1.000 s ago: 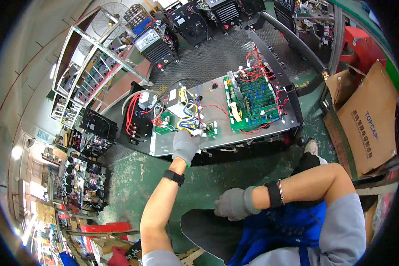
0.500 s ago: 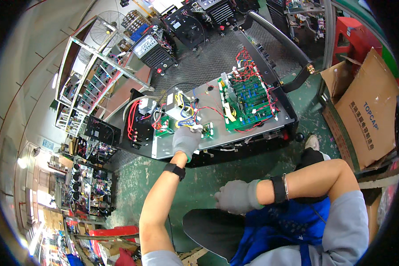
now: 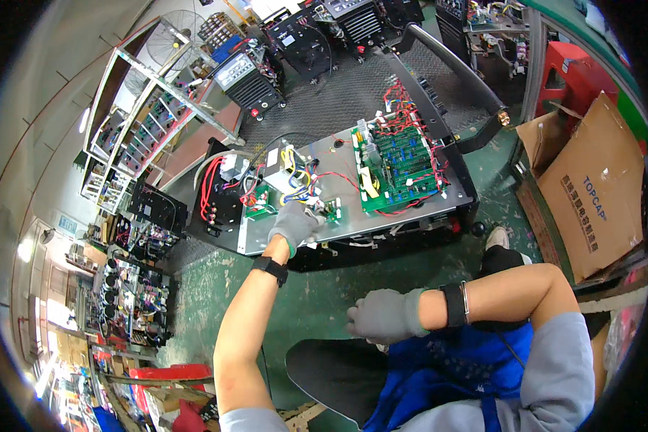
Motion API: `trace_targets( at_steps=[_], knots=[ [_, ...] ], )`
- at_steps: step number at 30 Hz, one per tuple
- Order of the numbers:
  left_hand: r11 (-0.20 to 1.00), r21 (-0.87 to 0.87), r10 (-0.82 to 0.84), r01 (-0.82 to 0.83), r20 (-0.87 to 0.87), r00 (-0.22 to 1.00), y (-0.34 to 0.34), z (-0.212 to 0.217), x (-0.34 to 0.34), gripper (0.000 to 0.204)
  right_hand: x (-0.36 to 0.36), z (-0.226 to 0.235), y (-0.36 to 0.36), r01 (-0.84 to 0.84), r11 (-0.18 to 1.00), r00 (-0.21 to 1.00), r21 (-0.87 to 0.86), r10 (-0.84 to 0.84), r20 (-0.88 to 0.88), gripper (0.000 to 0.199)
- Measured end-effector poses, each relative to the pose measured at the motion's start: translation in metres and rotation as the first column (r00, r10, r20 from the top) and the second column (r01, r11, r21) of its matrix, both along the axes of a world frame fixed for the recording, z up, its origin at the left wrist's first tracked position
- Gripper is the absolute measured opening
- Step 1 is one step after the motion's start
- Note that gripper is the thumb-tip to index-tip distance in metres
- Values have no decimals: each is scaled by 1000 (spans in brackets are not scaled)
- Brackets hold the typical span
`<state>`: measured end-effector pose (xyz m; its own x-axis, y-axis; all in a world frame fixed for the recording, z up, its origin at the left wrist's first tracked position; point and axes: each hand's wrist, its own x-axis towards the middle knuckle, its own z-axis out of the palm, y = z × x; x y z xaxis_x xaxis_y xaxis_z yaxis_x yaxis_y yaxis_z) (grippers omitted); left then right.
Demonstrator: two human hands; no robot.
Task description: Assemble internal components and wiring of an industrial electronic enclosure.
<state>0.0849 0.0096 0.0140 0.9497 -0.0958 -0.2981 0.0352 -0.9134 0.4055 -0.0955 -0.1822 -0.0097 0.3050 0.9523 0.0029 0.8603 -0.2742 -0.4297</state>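
An opened machine chassis (image 3: 403, 219) lies on the green floor, its grey metal panel facing up. A large green circuit board (image 3: 399, 160) with red wires sits on its right part. Coloured wires and a small green board (image 3: 329, 209) crowd its left part. My left hand (image 3: 294, 225), in a grey glove, reaches out to the panel and rests on the wires next to the small board; what its fingers hold I cannot tell. My right hand (image 3: 383, 317), also gloved, hovers low near my lap with its fingers curled; nothing shows in it.
An open cardboard box (image 3: 590, 191) stands at the right, with a red stool (image 3: 572, 68) behind it. Black machine housings (image 3: 302, 43) line the back on a dark mat. Metal shelving (image 3: 137, 122) and racks of parts fill the left side.
The view has shifted a little, so the chassis sits lower and nearer. My left hand stays on the wires by the small board. My right hand has moved slightly.
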Motion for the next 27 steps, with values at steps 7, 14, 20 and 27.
trace_targets(
  at_steps=[7, 14, 20, 27],
  knots=[
    [991, 0, 131, -131, 48, 990, -5, 5, -5, 23, 1, 5, 1, 6, 998, 1000, -67, -5, 11, 27],
    [974, -126, 192, -191, 0, 981, 0, 3, 0, 21, 3, -5, 0, 42, 998, 999, -42, -43, -13, 23],
    [932, -306, 177, -193, -78, 981, 6, 0, 7, 19, 2, -2, 0, 30, 998, 1000, -57, -30, -1, 23],
    [961, -229, 154, -154, -17, 988, 7, -6, 8, 20, 3, -3, -1, 27, 996, 999, -84, -29, -28, 24]
  ],
)
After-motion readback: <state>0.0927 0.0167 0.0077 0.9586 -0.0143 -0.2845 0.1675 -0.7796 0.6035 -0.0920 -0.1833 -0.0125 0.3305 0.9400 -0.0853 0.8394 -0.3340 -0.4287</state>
